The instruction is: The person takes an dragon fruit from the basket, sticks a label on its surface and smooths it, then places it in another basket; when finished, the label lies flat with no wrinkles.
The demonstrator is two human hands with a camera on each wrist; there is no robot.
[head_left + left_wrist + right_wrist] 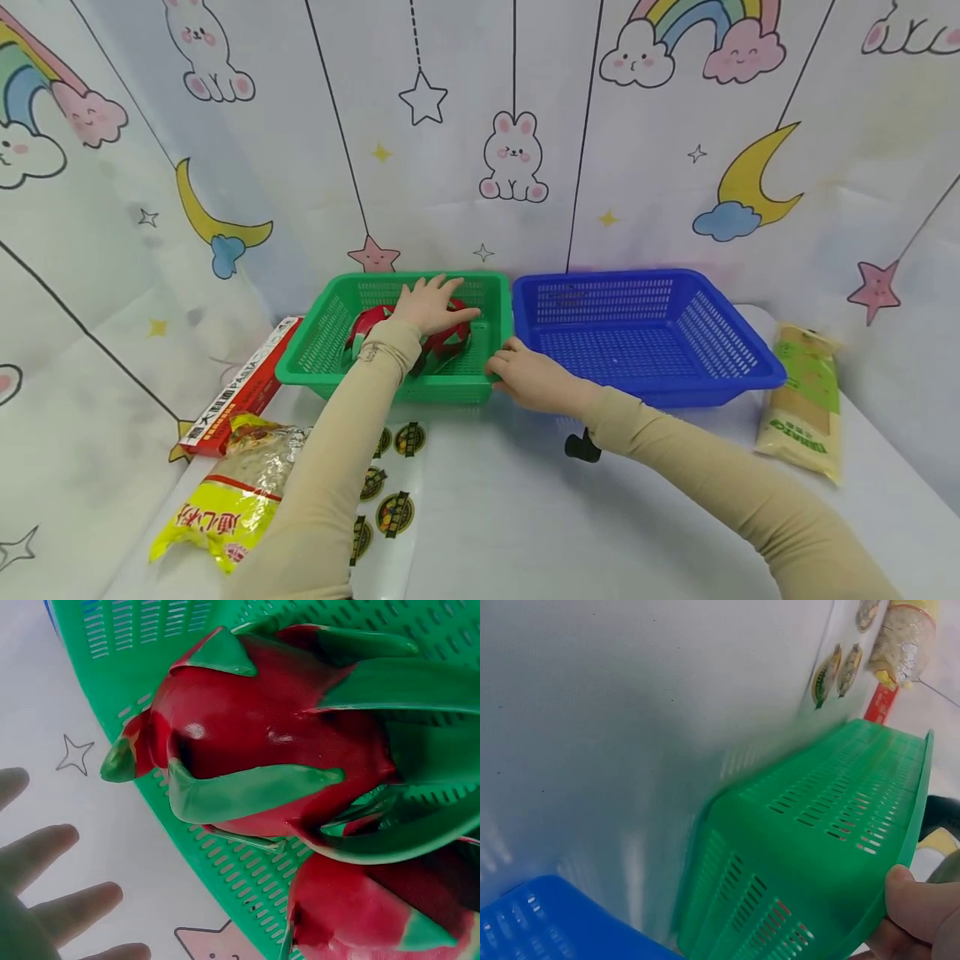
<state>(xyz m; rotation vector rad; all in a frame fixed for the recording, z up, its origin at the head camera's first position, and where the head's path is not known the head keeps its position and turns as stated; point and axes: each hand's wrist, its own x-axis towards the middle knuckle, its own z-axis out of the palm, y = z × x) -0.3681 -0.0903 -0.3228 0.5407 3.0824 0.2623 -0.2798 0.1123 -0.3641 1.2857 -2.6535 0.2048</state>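
- At least two red fruits (270,735) are contained in the green basket (457,381), beneath the left hand (433,307).
- The left fingers (79,909) are spread apart, with nothing gripped; whether a fruit is touched cannot be told. If only the green leaves (405,682) were grasped, a fruit could be twisted loose and dropped, as little hold is likely to be given by the smooth skin.
- Leaf tips could be snagged in the slots (232,870) if a fruit were dragged rather than lifted.
- The basket's corner at 4 o'clock is clamped between the thumb and fingers of the right hand (528,379). Were it raised there, the basket would be tilted and the fruits could be rolled towards 10 o'clock.
- The blue basket (622,346) is placed just beside, at 3 o'clock; if the green one were pushed that way, it could be bumped towards the packet (802,408) beyond.
- At 8 o'clock, the red box (243,387) could be shoved by a leftward slide, and the pasta bag (247,492) perhaps disturbed.
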